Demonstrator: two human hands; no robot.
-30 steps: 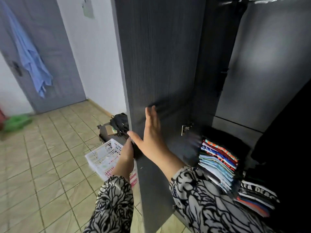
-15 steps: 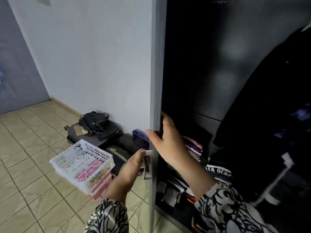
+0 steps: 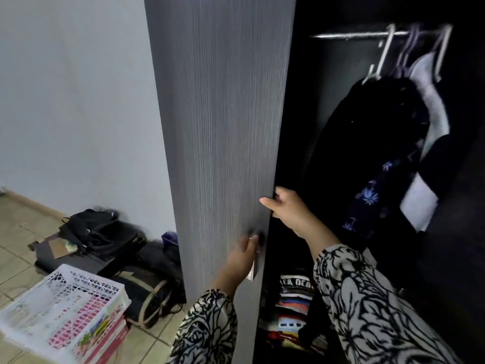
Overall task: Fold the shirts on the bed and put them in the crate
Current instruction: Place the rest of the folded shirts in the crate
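I stand at a dark wardrobe with its grey door [image 3: 220, 132] partly swung out. My left hand [image 3: 242, 258] grips the metal handle low on the door's front. My right hand [image 3: 288, 208] holds the door's free edge, thumb on the front and fingers curled behind it. A white lattice crate [image 3: 60, 311] sits on the tiled floor at lower left, on top of flat pink boxes. Stacks of folded shirts [image 3: 294, 311] lie low inside the wardrobe, partly hidden by the door and my right sleeve. No bed is in view.
Dark clothes [image 3: 372, 158] hang from a rail [image 3: 349, 35] inside the wardrobe at right. Black bags [image 3: 97, 232] and rolled dark items [image 3: 154, 285] lie on the floor against the white wall, between the crate and the door.
The door has swung so that its front face now shows to me. My right hand moved from flat on the inner face to gripping the free edge. My left hand stays on the handle.
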